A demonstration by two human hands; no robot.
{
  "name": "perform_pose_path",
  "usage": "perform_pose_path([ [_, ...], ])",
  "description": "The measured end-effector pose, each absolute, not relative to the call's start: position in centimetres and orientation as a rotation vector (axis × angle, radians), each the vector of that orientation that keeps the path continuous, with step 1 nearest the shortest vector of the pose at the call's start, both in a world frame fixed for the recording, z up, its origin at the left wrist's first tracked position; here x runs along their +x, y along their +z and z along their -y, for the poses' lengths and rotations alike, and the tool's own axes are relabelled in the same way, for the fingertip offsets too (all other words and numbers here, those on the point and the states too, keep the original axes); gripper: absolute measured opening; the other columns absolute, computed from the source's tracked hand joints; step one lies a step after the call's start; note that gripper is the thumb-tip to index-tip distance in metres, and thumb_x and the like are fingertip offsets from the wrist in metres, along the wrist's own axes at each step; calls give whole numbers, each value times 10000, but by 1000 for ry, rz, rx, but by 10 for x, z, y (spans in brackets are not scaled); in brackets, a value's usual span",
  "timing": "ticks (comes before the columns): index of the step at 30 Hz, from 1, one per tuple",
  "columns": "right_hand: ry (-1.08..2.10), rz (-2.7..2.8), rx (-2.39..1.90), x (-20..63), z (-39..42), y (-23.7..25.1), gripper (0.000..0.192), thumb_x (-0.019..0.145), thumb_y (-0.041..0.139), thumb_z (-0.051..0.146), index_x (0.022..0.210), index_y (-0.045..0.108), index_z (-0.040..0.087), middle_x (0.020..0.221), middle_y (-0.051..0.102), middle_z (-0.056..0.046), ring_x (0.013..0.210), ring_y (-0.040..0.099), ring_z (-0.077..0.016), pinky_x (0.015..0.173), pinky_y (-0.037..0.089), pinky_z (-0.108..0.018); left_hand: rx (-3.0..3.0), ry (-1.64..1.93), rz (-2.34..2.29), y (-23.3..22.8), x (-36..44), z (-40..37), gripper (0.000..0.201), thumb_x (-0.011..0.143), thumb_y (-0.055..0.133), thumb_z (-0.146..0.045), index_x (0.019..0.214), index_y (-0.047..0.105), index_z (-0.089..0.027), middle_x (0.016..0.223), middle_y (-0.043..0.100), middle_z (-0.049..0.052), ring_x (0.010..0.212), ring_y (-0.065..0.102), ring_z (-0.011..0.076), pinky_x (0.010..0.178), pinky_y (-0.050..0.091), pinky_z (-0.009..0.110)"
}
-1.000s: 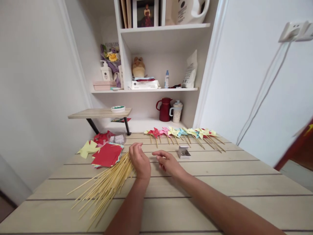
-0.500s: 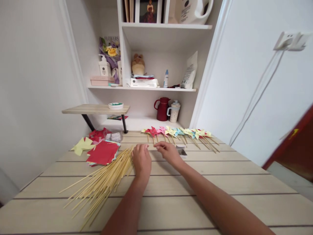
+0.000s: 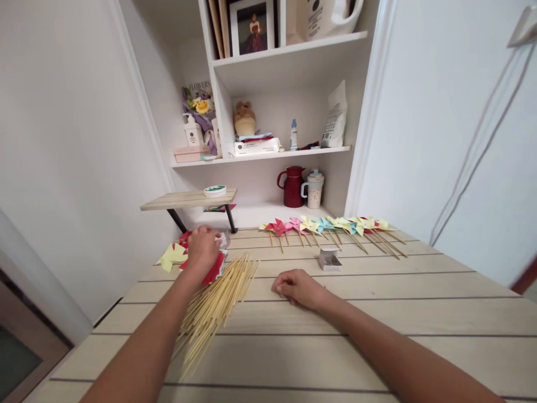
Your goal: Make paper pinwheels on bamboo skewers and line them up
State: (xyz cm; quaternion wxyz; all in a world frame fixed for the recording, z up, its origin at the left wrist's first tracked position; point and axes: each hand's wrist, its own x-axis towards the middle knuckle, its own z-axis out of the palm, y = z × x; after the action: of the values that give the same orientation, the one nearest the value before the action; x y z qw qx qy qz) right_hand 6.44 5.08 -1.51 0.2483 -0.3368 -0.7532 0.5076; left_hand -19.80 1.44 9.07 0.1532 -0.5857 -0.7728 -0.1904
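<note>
My left hand [image 3: 203, 246] reaches over the paper pile at the back left, beside a clear plastic container [image 3: 225, 239] with white things in it. Its fingertips are mostly hidden, so what they touch does not show. Beneath it lie red paper squares [image 3: 215, 271], with a pale yellow folded pinwheel [image 3: 172, 256] to the left. My right hand [image 3: 297, 286] rests on the tabletop with fingers curled together; anything inside them is too small or hidden to make out. Between the hands spreads a loose bundle of thin wooden sticks [image 3: 222, 299].
Several finished paper pinwheels on sticks [image 3: 327, 225] lie in a row along the back. A small open box [image 3: 330, 259] with tiny items stands before them. A raised wooden stand [image 3: 188, 198] carries a round white tub [image 3: 215, 191]. Behind are a red jug [image 3: 292, 187] and a cup [image 3: 314, 189].
My left hand has moved from beside the sticks, leftward to the paper pile. My right hand has drawn back nearer to me, away from the pinwheels. The view has turned left.
</note>
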Motion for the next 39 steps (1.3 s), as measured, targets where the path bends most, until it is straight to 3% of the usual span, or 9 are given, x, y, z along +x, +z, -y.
perform_pose_path([
  [5,1418,2077,-900,66,-52,-14,112,768,581,220,753,671,154,576,541,27,457,464,-86,469,344,-211,-1641,-355,2245,81,-217,-4,343,874,545,-342,1130,680,-158,1233,594,183,1204,461,359,983,355,472],
  [10,1407,2113,-902,68,-50,-10,108,765,589,220,748,674,156,599,561,22,476,469,-90,487,347,-219,-1629,-162,2383,51,-212,1,451,843,577,-363,1255,587,-179,1405,510,180,1307,400,362,1015,329,483],
  [15,1399,2130,-917,70,-48,-8,115,765,598,230,743,684,158,603,567,15,510,478,-101,502,342,-222,-1603,-127,2490,33,-220,10,477,857,540,-373,1297,547,-189,1358,565,177,1244,495,342,960,373,433],
  [24,1398,2137,-933,68,-50,-9,118,764,589,232,748,678,156,618,567,11,519,478,-102,502,339,-224,-1607,-123,2533,39,-229,13,373,888,452,-364,1145,605,-142,1065,729,163,1011,659,300,770,414,343],
  [34,1428,2120,-911,68,-49,-8,99,759,587,222,719,650,157,597,549,18,505,484,-100,498,343,-221,-1524,-173,2477,50,-239,16,341,899,365,-259,939,690,-161,964,741,156,933,682,300,672,405,340],
  [39,1432,2119,-895,68,-49,-8,106,760,598,232,715,660,158,590,551,20,498,488,-101,500,352,-225,-1468,-189,2411,60,-238,22,367,914,361,-265,910,713,-162,941,737,165,926,671,318,727,416,373],
])
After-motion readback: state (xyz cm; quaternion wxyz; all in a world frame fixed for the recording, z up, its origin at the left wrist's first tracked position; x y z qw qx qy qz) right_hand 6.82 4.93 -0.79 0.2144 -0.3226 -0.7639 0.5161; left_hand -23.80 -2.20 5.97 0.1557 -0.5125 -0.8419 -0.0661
